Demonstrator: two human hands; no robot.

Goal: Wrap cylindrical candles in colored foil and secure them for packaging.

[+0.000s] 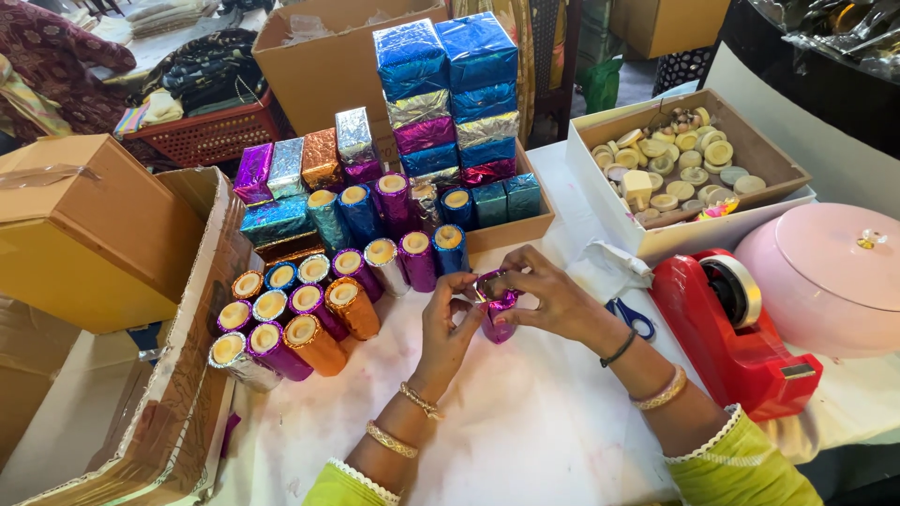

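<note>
Two green sleeves with white trim at the bottom edge, arms with gold bangles reaching up over the white table [525, 440]. Left hand [448, 323] curled, fingertips pinching the near side of a small roll in shiny purple foil [497, 305]. Right hand [553, 295] bent over the top of the same roll, fingers and thumb pressed on the foil at its open end. Roll held just above the table, in the middle, between both hands.

Just to the left, a bunch of wrapped rolls [309, 319] lying side by side, purple, orange, blue and silver, round pale ends facing up. Behind them, more wrapped rolls [412, 230] in a second row, leaning on a flat brown tray [511, 230]. On the tray, a tall stack of foil boxes [450, 94], blue, silver and purple. More foil boxes [300, 169] beside the stack, lower down.

To the right, blue scissors [633, 319] on the table, touching the right wrist area. Next to those, a big red tape holder [741, 333] with a roll of clear tape. Past that, a round pink lid [834, 276]. Farther back, a white box [684, 169] full of little round pale discs. On the far left, a brown cardboard box [94, 230] and a torn cardboard flap [187, 375].
</note>
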